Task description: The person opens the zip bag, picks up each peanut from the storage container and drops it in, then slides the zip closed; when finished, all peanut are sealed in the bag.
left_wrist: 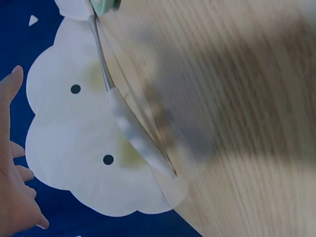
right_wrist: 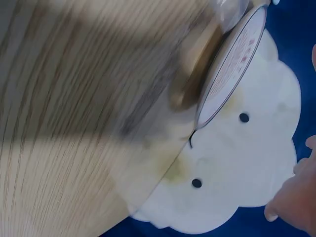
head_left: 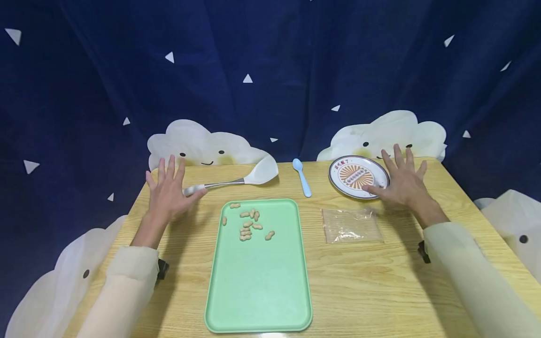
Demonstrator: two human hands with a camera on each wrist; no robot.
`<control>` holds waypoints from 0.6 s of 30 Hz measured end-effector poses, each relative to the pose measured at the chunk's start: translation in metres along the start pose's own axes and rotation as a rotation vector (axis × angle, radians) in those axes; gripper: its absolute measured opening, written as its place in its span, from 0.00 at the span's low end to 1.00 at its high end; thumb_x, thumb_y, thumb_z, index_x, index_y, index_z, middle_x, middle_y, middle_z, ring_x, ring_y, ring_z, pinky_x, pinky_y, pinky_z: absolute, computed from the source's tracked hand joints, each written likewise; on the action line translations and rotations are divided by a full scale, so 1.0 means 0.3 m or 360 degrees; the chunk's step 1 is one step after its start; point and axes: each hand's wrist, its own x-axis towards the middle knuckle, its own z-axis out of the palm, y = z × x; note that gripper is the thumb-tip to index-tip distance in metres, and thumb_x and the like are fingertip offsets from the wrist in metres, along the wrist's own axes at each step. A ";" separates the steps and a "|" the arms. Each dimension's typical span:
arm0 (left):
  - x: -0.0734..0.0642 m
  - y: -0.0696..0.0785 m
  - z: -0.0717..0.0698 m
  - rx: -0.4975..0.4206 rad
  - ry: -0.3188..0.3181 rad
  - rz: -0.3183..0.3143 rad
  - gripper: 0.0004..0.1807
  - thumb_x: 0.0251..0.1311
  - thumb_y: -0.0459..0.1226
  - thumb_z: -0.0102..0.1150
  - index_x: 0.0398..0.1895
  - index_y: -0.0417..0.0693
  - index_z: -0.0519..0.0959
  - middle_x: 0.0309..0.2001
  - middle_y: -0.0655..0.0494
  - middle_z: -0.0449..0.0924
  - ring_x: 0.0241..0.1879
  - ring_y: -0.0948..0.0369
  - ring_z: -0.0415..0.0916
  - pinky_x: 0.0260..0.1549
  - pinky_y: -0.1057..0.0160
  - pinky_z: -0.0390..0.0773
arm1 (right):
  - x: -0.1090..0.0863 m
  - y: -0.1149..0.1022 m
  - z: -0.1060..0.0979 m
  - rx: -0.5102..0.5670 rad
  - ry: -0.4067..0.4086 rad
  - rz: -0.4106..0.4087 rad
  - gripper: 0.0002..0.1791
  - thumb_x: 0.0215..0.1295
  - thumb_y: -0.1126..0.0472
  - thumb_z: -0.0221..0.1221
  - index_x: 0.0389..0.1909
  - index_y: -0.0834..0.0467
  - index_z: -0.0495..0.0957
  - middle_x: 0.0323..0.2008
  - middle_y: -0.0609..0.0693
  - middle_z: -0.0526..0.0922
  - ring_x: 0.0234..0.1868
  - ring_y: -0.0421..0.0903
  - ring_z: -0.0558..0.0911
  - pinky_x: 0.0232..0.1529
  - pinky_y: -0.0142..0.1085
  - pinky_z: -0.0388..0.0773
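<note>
Several peanuts point(head_left: 248, 224) are lying in the far half of a green tray point(head_left: 259, 286), mostly toward its left side, in the head view. The tray is resting on a wooden table point(head_left: 359, 291). To its left, the left hand point(head_left: 168, 195) is hovering with its fingers fanned wide and is holding nothing; in this view its thumb is overlapping the handle of a white spatula point(head_left: 261, 172), which is lying past the tray's far left corner with its blade pointing right. The right hand point(head_left: 401, 185) is also hovering, fingers spread and empty, its thumb crossing in front of the rim of a patterned plate point(head_left: 355, 177). A clear plastic bag point(head_left: 352, 228) is lying on the near side of the plate, and a light blue spoon point(head_left: 304, 184) is lying between spatula and plate. A dark blue curtain point(head_left: 270, 47) is hanging behind.

In the left wrist view, the spatula's handle is slanting along the table's edge, and the left hand is showing apart from it.

In the right wrist view, the plate is appearing nearly edge-on, with a clear sheet, probably the bag, above it. The right hand is showing only in part, apart from the plate.
</note>
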 end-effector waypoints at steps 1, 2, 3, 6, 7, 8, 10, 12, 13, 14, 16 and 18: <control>-0.003 0.003 0.003 -0.0005 -0.0002 0.0009 0.57 0.52 0.67 0.52 0.75 0.44 0.45 0.76 0.43 0.32 0.75 0.44 0.24 0.62 0.27 0.31 | -0.004 -0.012 0.003 0.0032 -0.0007 -0.0021 0.62 0.48 0.26 0.56 0.75 0.55 0.39 0.75 0.64 0.32 0.73 0.68 0.31 0.59 0.76 0.32; -0.007 0.008 0.004 -0.0014 -0.0004 0.0018 0.57 0.52 0.68 0.51 0.75 0.44 0.45 0.76 0.43 0.32 0.75 0.44 0.24 0.62 0.27 0.31 | -0.009 -0.025 0.005 0.0078 -0.0019 -0.0042 0.62 0.48 0.27 0.58 0.75 0.55 0.41 0.75 0.64 0.35 0.74 0.67 0.33 0.59 0.76 0.32; -0.010 0.013 0.006 -0.0026 -0.0002 0.0026 0.57 0.52 0.68 0.51 0.75 0.44 0.44 0.76 0.44 0.32 0.75 0.45 0.24 0.63 0.27 0.31 | -0.015 -0.039 0.009 0.0115 -0.0029 -0.0069 0.62 0.48 0.28 0.59 0.75 0.56 0.42 0.75 0.64 0.38 0.74 0.67 0.36 0.60 0.75 0.34; -0.020 0.031 0.010 -0.0049 0.0000 0.0050 0.57 0.52 0.69 0.50 0.75 0.45 0.44 0.77 0.45 0.31 0.75 0.46 0.25 0.64 0.28 0.33 | -0.035 -0.078 0.023 0.0209 -0.0079 -0.0156 0.61 0.48 0.30 0.61 0.74 0.58 0.45 0.74 0.64 0.45 0.74 0.65 0.44 0.64 0.70 0.40; -0.023 0.037 0.009 -0.0062 0.0003 0.0061 0.57 0.52 0.69 0.51 0.75 0.45 0.44 0.77 0.45 0.32 0.75 0.46 0.25 0.64 0.28 0.34 | -0.043 -0.091 0.028 0.0240 -0.0100 -0.0182 0.61 0.48 0.31 0.62 0.74 0.59 0.45 0.74 0.64 0.47 0.74 0.65 0.46 0.65 0.69 0.41; -0.026 0.044 0.008 -0.0070 0.0003 0.0070 0.57 0.52 0.68 0.51 0.75 0.45 0.43 0.77 0.45 0.32 0.75 0.46 0.26 0.64 0.29 0.34 | -0.052 -0.104 0.034 0.0273 -0.0118 -0.0214 0.61 0.48 0.31 0.63 0.74 0.59 0.45 0.73 0.64 0.48 0.73 0.65 0.47 0.66 0.67 0.43; -0.031 0.059 0.005 -0.0093 -0.0005 0.0085 0.56 0.53 0.67 0.52 0.75 0.46 0.43 0.77 0.44 0.33 0.75 0.46 0.26 0.65 0.30 0.36 | -0.069 -0.129 0.046 0.0325 -0.0157 -0.0256 0.61 0.47 0.32 0.64 0.74 0.59 0.46 0.73 0.64 0.49 0.73 0.65 0.49 0.68 0.64 0.47; -0.035 0.075 0.002 -0.0136 -0.0022 0.0098 0.56 0.53 0.66 0.53 0.75 0.47 0.43 0.76 0.43 0.35 0.75 0.46 0.27 0.65 0.31 0.37 | -0.081 -0.153 0.060 0.0367 -0.0180 -0.0293 0.62 0.46 0.31 0.64 0.74 0.58 0.46 0.73 0.63 0.51 0.73 0.65 0.50 0.68 0.62 0.49; -0.036 0.083 0.001 -0.0167 -0.0032 0.0104 0.55 0.53 0.66 0.54 0.75 0.47 0.43 0.76 0.43 0.35 0.75 0.46 0.27 0.65 0.31 0.38 | -0.087 -0.163 0.068 0.0379 -0.0198 -0.0312 0.62 0.46 0.30 0.64 0.74 0.59 0.47 0.73 0.64 0.52 0.72 0.65 0.52 0.68 0.62 0.50; -0.037 0.092 0.001 -0.0198 -0.0050 0.0106 0.55 0.53 0.65 0.54 0.75 0.47 0.44 0.76 0.43 0.36 0.75 0.45 0.27 0.66 0.32 0.38 | -0.091 -0.172 0.076 0.0392 -0.0210 -0.0331 0.62 0.45 0.30 0.64 0.73 0.59 0.48 0.72 0.64 0.53 0.72 0.65 0.53 0.68 0.61 0.51; -0.040 0.110 0.001 -0.0264 -0.0093 0.0115 0.55 0.53 0.64 0.55 0.76 0.48 0.43 0.76 0.43 0.35 0.75 0.45 0.28 0.66 0.33 0.39 | -0.100 -0.187 0.092 0.0405 -0.0232 -0.0368 0.62 0.43 0.29 0.65 0.72 0.61 0.52 0.71 0.64 0.57 0.71 0.65 0.56 0.68 0.59 0.53; -0.042 0.130 0.003 -0.0314 -0.0143 0.0130 0.55 0.54 0.64 0.56 0.76 0.49 0.41 0.77 0.45 0.33 0.75 0.45 0.28 0.67 0.33 0.40 | -0.108 -0.201 0.107 0.0426 -0.0260 -0.0411 0.62 0.41 0.30 0.67 0.70 0.63 0.56 0.69 0.65 0.61 0.69 0.64 0.59 0.68 0.58 0.55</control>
